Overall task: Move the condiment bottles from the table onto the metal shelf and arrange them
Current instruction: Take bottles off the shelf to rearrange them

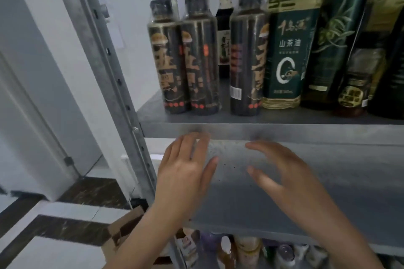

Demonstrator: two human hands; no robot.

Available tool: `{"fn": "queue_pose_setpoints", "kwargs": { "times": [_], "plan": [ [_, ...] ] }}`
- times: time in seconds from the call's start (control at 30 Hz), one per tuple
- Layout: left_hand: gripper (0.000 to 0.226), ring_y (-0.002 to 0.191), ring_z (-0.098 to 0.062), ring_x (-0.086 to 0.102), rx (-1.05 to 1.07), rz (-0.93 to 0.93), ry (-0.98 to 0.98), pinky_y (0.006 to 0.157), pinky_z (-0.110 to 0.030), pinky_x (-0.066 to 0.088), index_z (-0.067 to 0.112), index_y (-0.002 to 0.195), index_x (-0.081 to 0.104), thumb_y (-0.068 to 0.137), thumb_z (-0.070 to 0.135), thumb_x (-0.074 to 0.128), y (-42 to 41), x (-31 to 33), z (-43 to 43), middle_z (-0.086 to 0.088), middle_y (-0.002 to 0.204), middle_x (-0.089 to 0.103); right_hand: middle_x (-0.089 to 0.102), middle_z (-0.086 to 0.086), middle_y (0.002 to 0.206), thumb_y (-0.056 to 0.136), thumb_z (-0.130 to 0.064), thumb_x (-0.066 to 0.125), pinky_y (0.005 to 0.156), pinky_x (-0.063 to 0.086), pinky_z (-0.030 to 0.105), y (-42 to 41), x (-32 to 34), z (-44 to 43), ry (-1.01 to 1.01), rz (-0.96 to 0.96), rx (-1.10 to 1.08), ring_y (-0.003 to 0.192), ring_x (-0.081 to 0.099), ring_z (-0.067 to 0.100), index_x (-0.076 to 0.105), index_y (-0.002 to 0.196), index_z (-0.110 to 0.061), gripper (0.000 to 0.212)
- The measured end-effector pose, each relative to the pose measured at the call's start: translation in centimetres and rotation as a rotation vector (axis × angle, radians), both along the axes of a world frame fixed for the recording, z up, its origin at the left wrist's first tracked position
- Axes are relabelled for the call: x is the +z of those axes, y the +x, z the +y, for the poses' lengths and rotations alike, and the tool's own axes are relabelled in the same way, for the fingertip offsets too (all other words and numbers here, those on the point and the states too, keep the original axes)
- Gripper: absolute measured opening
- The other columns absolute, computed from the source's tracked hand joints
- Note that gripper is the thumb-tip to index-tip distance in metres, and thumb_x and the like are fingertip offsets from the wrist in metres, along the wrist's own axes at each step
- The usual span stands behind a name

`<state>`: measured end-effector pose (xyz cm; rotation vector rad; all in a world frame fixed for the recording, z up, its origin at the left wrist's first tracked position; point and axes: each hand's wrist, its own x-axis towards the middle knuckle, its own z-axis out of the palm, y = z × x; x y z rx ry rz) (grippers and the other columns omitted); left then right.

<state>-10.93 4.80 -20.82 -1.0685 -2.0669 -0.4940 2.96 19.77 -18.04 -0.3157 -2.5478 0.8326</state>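
Observation:
On the upper board of the grey metal shelf (284,125) stand several condiment bottles. Three dark soy-sauce bottles (200,54) with gold lettering fill the left part, with a smaller dark bottle (224,28) behind them. To their right are a green-labelled oil bottle (288,50) and tall dark-green oil bottles (341,35). My left hand (185,170) and my right hand (282,172) hover just below that board's front edge, fingers spread, holding nothing. Both are over the bare lower shelf board (328,192).
The shelf's perforated metal upright (109,67) runs down the left side. A cardboard box (122,233) lies on the tiled floor at the bottom left. Several more bottles (247,249) stand on a lower level. A white wall and door frame lie to the left.

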Motion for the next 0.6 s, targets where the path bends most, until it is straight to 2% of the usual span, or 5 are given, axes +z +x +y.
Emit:
{"fn": "queue_pose_setpoints", "kwargs": {
  "times": [0.1, 0.23, 0.37, 0.5, 0.6],
  "plan": [
    [0.045, 0.111, -0.030, 0.055, -0.099, -0.108, 0.114, 0.092, -0.041, 0.049, 0.008, 0.126, 0.055, 0.095, 0.038, 0.042, -1.8, 1.7, -1.4, -0.012, 0.120, 0.057, 0.043, -0.032, 0.125, 0.088, -0.042, 0.055, 0.092, 0.034, 0.017, -1.0, 1.3, -1.9, -0.044, 0.070, -0.081, 0.117, 0.041, -0.007, 0.046, 0.122, -0.048, 0.035],
    [0.056, 0.129, -0.024, 0.038, -0.162, -0.315, 0.308, 0.103, -0.031, 0.034, 0.012, 0.142, 0.035, 0.095, 0.037, 0.049, -3.2, 4.2, -1.9, -0.011, 0.140, 0.039, 0.057, -0.019, 0.116, 0.087, -0.030, 0.062, 0.087, 0.046, 0.027, -2.5, 3.9, -2.9, -0.087, 0.263, -0.234, 0.103, 0.056, 0.004, 0.052, 0.125, -0.037, 0.040],
    [0.078, 0.141, -0.015, 0.021, -0.200, -0.615, 0.453, 0.111, -0.032, 0.025, 0.023, 0.150, 0.010, 0.091, 0.033, 0.059, -4.7, 6.4, -0.9, 0.001, 0.155, 0.018, 0.055, -0.018, 0.119, 0.085, -0.027, 0.067, 0.091, 0.041, 0.021, -5.1, 5.7, -2.2, -0.113, 0.418, -0.356, 0.107, 0.051, 0.000, 0.050, 0.130, -0.027, 0.049],
    [0.092, 0.141, -0.020, 0.026, -0.272, -0.785, 0.508, 0.114, -0.039, 0.027, 0.019, 0.151, 0.010, 0.083, 0.032, 0.070, -7.0, 7.9, 0.6, -0.001, 0.154, 0.025, 0.050, -0.001, 0.123, 0.080, -0.031, 0.073, 0.077, 0.043, 0.017, -7.5, 6.3, -1.1, -0.060, 0.477, -0.455, 0.098, 0.053, 0.009, 0.047, 0.130, -0.019, 0.058],
    [0.094, 0.136, -0.021, 0.034, -0.346, -0.868, 0.513, 0.112, -0.043, 0.032, 0.016, 0.148, 0.015, 0.078, 0.031, 0.076, -8.4, 8.7, 1.1, -0.004, 0.149, 0.034, 0.045, 0.001, 0.126, 0.076, -0.037, 0.075, 0.080, 0.051, 0.034, -8.6, 6.7, -0.8, -0.048, 0.432, -0.556, 0.098, 0.055, 0.015, 0.041, 0.132, -0.018, 0.068]
  ]
}}
